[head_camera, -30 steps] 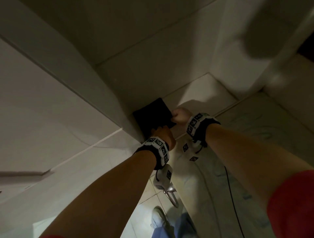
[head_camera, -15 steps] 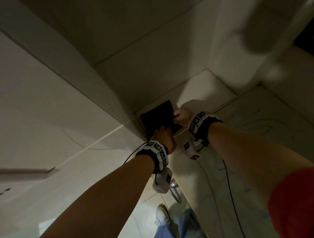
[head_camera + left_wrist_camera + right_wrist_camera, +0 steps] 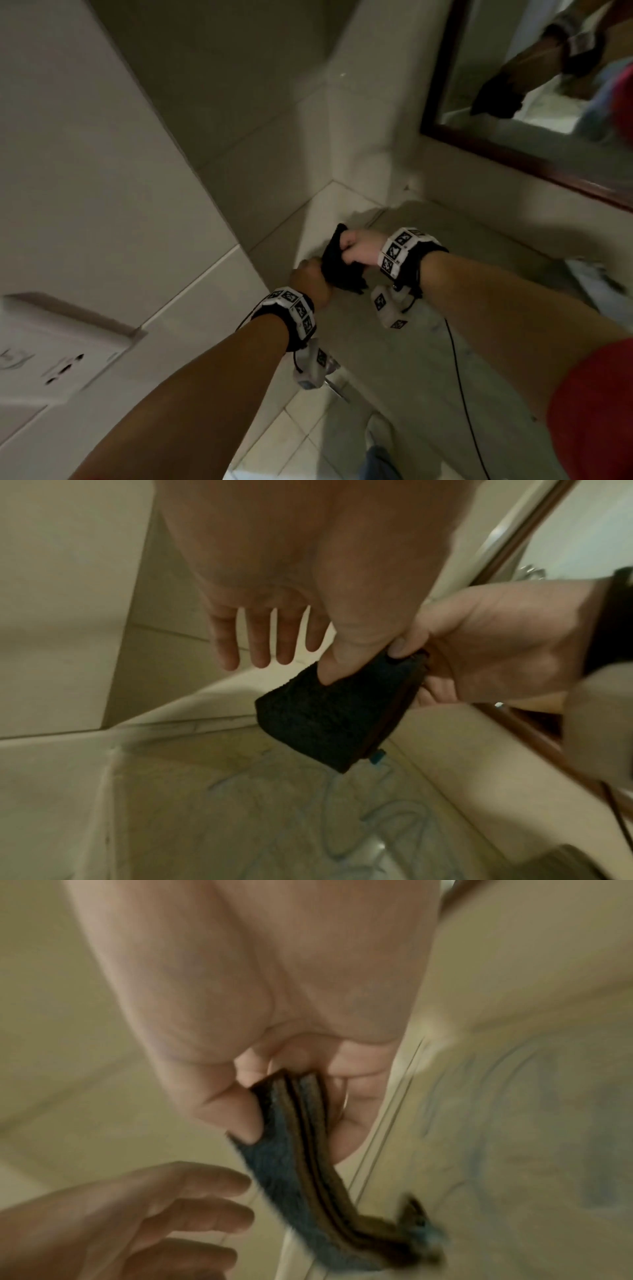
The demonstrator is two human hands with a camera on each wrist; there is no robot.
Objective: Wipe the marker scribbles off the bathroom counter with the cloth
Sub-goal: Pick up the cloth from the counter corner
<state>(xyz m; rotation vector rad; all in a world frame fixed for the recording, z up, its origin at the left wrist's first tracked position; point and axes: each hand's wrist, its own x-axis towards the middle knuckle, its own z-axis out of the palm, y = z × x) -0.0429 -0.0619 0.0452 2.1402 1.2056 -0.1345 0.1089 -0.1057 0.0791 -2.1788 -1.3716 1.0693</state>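
The right hand point(image 3: 356, 248) holds the folded dark cloth point(image 3: 329, 718) in a tight grip, thumb pinching it, lifted off the surface point(image 3: 240, 818). Beside that grip, the left hand point(image 3: 274, 620) pinches the cloth's edge with its thumb, 3 fingers point(image 3: 257, 647) hanging straight. Below lie blue marker scribbles point(image 3: 377, 826).

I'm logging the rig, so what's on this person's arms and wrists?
Each wrist wears a black band ringed with white blocks printed with black square markers; the left band matches. A small white marker-tagged unit hangs below each wrist. A thin black cable trails from the right one. A red sleeve covers the right upper arm.
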